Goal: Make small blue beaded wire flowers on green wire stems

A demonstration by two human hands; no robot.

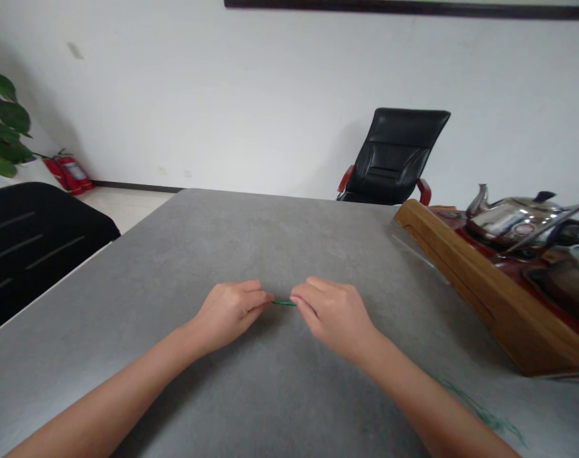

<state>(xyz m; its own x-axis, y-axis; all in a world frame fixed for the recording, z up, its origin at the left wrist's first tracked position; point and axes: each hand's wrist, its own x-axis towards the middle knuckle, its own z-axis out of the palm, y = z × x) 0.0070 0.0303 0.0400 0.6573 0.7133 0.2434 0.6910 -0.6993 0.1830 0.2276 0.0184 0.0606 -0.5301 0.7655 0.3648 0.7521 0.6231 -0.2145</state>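
Observation:
A thin green strand point(284, 303), perhaps string or cord, stretches straight across the short gap between my hands. My left hand point(233, 310) pinches one end, fingers pressed together. The other end is pinched in my right hand point(334, 313), thumb against the fingers. Both hands are low over the grey table point(270, 242), near its middle. How much of the strand lies inside the fingers is hidden. Beside my right forearm, a loose bundle of green strands point(485, 410) lies on the tabletop, partly covered by the arm.
On the right stands a wooden tea tray point(466, 280) bearing a metal kettle point(513, 219) and a glass pot point(566, 280). A black chair point(394, 152) is behind the table's far edge. Another dark chair point(36, 248) is at left, with red fire extinguishers point(69, 173) and a plant point(6, 121) beyond.

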